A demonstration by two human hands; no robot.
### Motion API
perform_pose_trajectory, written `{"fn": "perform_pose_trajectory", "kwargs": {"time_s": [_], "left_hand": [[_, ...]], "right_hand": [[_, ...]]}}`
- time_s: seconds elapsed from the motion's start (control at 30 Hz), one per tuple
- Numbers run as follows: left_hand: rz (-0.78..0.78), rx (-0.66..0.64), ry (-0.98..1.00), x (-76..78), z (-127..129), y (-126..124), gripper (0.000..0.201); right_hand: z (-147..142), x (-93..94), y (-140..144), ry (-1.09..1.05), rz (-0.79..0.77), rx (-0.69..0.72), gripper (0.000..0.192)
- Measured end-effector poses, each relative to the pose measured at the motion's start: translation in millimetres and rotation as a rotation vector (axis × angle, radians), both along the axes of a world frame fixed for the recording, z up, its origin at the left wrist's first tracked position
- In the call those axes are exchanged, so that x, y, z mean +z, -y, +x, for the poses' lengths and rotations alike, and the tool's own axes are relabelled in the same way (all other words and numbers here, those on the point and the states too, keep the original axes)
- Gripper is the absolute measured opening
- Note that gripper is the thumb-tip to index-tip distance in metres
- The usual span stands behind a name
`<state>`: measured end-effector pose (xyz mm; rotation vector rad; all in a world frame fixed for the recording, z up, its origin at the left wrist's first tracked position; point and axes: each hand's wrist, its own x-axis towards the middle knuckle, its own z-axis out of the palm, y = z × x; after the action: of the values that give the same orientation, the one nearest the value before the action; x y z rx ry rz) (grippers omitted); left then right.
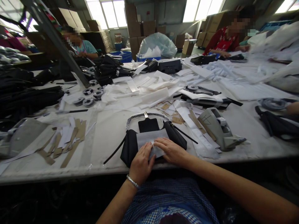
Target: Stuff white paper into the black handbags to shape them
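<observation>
A black handbag (129,147) lies on the table at its near edge, its flap (148,125) folded away from me. Its wrapped handle (131,119) arches behind, with a metal clasp (146,114) at the flap's tip. Across the bag's middle lies a pale grey sheet (146,137). My left hand (142,160) rests on the sheet's lower part, fingers extended and thumb apart. From the right, my right hand (171,151) lies on the sheet with fingers stretched out, its fingertips close to the left ones. The near part of the bag is partly hidden beneath both hands.
Grey tape dispensers (216,129) stand right and left, beside cardboard strips (73,138). White foam sheets (149,90) heap behind the bag, with tape rolls (88,102) to their left. Black bags (109,68) pile up farther back. Two people work across the table.
</observation>
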<state>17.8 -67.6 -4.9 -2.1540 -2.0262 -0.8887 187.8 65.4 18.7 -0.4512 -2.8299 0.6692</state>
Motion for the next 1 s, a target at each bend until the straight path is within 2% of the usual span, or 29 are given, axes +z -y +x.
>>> {"fn": "perform_pose_trajectory", "kwargs": {"time_s": [0.43, 0.63, 0.8, 1.0], "left_hand": [[-0.014, -0.010, 0.006, 2.1, -0.4, -0.6, 0.042], [0.002, -0.006, -0.043, 1.8, -0.4, -2.3, 0.042], [-0.047, -0.041, -0.140, 3.4, -1.7, -5.1, 0.039], [-0.153, -0.101, -0.212, 12.5, -6.3, -9.6, 0.040]], "right_hand": [[3.0, -1.9, 1.2, 0.002, 0.019, 0.033, 0.065], [5.8, -9.8, 3.2, -0.054, 0.045, 0.000, 0.071], [1.4, -6.3, 2.9, 0.065, 0.116, 0.037, 0.063], [-10.2, 0.0, 3.6, 0.231, 0.204, 0.082, 0.058]]}}
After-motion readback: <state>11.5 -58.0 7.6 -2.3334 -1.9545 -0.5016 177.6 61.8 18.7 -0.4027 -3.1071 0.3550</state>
